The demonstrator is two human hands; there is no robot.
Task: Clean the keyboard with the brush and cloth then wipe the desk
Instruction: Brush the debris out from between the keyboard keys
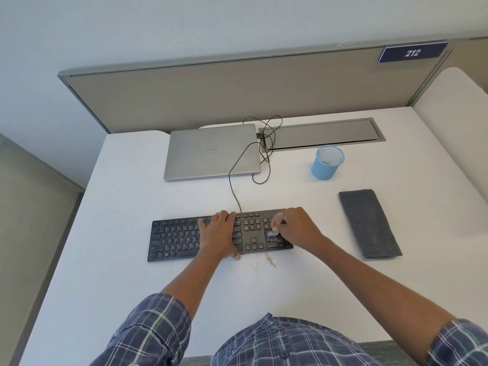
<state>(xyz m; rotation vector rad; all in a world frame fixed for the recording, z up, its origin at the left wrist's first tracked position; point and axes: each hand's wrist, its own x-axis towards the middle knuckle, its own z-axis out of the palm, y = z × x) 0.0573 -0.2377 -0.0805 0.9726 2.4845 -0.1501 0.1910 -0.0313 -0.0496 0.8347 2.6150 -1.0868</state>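
while the left hand [219, 233] lies flat on the middle of the keyboard [174, 239], fingers straight, the right hand [295, 228] curls round the brush [277, 223], bristles down on the number pad, frame centre. brown crumbs [269, 260] on the desk [132, 194] just below the keyboard. folded grey cloth [369, 223] centre right, apart from both hands. closed laptop [211, 151] and black cable [232, 186] above. blue mesh cup [326, 165] upper right; its mouth shows only mesh.
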